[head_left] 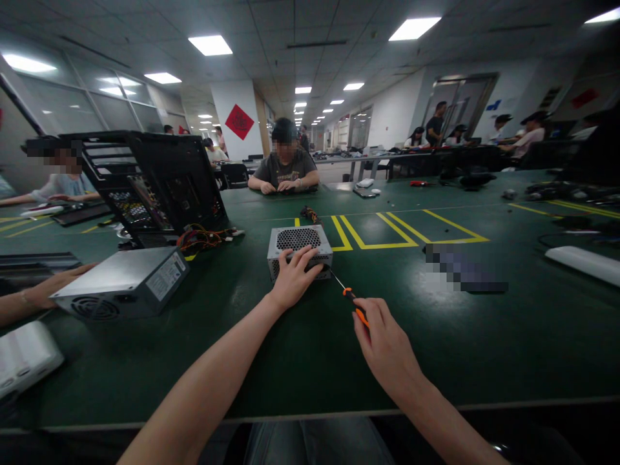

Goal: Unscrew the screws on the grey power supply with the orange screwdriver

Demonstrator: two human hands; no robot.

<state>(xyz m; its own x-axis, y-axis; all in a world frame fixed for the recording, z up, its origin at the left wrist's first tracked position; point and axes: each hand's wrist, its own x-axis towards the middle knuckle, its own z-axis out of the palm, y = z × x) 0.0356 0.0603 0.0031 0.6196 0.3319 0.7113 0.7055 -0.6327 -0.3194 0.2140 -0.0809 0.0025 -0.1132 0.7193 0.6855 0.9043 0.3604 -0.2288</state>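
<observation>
A grey metal power supply unit [300,237] with a honeycomb vent on top sits on the green table in front of me. My left hand [294,274] grips it from the near side, the fingers curled over its top edge and the thumb by the front right corner. Between the fingers and thumb of my right hand [387,339] is a screwdriver [347,292] with an orange and black handle. Its thin shaft points up and left, with the tip at the unit's lower right corner; whether it touches a screw is too small to tell. Behind the unit lies a bundle of cables [310,214].
To the left, another person's hand [46,290] touches a larger power supply [123,278]. An open black computer case [159,184] stands behind it, with loose wires [206,239]. Right of me lie a partly blurred dark flat object [465,271] and a white strip [584,263]. A person [285,165] sits opposite.
</observation>
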